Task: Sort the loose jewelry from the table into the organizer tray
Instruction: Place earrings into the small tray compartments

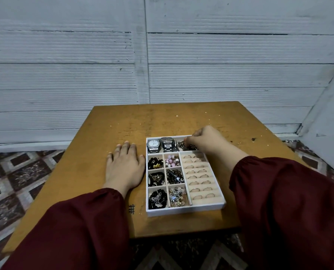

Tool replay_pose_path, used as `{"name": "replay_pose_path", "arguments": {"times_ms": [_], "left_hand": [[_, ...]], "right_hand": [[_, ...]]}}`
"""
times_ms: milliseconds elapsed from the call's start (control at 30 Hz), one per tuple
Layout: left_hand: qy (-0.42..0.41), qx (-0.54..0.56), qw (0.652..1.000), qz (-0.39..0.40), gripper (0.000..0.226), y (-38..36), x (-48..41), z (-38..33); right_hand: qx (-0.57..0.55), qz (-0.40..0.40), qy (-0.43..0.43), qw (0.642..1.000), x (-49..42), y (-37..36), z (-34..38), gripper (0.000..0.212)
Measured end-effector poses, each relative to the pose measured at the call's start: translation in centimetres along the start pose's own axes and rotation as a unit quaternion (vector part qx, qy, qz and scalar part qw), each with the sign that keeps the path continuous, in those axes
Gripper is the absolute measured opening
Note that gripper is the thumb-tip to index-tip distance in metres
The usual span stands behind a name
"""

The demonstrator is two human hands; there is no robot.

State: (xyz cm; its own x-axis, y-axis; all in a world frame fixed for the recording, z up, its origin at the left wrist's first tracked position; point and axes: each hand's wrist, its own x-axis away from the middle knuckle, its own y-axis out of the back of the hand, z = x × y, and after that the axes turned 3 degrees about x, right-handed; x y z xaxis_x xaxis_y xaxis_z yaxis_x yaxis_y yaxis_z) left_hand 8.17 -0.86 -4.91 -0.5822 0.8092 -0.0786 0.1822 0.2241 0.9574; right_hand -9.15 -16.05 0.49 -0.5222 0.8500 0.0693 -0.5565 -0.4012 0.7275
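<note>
A white organizer tray [185, 209] sits on the brown table [111, 129], right of centre. Its back row holds two silver watches [153, 145] and a heap of metal chains [183, 147]. Small compartments hold dark bead bracelets [155, 162], pink and white beads [171, 160] and tangled silver pieces [176, 196]. Several rings [198, 177] sit in the beige slotted section on the right. My right hand [205, 140] is over the back right compartment, fingers curled down and pinching the chains. My left hand [124, 166] lies flat on the table, just left of the tray.
A grey panelled wall [142, 55] stands right behind the table. Patterned floor tiles [16, 182] show to the left and below the front edge. Dark red sleeves cover both forearms. A small hash mark [131, 209] is drawn near the tray's front left corner.
</note>
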Motion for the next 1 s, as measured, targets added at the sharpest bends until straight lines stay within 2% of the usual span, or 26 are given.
{"name": "replay_pose_path", "arguments": {"times_ms": [200,367,500,600,733,900,1000], "left_hand": [[0.000,0.007,1.000,-0.002,0.056,0.1,0.1,0.0],[-0.003,0.045,0.999,-0.026,0.049,0.2,0.2,-0.2],[0.017,0.160,0.984,-0.075,0.040,0.5,0.8,-0.2],[0.031,0.288,0.954,-0.075,0.043,0.9,2.2,-1.5],[0.047,0.441,0.894,-0.071,0.043,1.5,4.0,-3.6],[0.101,0.548,0.828,-0.054,0.043,2.1,5.2,-5.1],[0.113,0.574,0.810,-0.042,0.046,2.3,5.7,-5.9]], "right_hand": [[-0.145,-0.081,-0.018,0.986,1.2,-0.2,-0.3,0.020],[-0.224,-0.125,0.000,0.967,3.0,-0.3,-0.9,0.014],[-0.264,-0.104,-0.008,0.959,4.7,-0.9,-1.3,0.032],[-0.290,-0.089,-0.014,0.953,5.8,-1.4,-1.7,0.041],[-0.277,-0.084,-0.009,0.957,7.1,-2.5,-2.3,0.048],[-0.258,-0.075,-0.008,0.963,8.2,-2.9,-2.4,0.051],[-0.243,-0.069,0.004,0.968,8.7,-2.9,-2.2,0.053]]}}
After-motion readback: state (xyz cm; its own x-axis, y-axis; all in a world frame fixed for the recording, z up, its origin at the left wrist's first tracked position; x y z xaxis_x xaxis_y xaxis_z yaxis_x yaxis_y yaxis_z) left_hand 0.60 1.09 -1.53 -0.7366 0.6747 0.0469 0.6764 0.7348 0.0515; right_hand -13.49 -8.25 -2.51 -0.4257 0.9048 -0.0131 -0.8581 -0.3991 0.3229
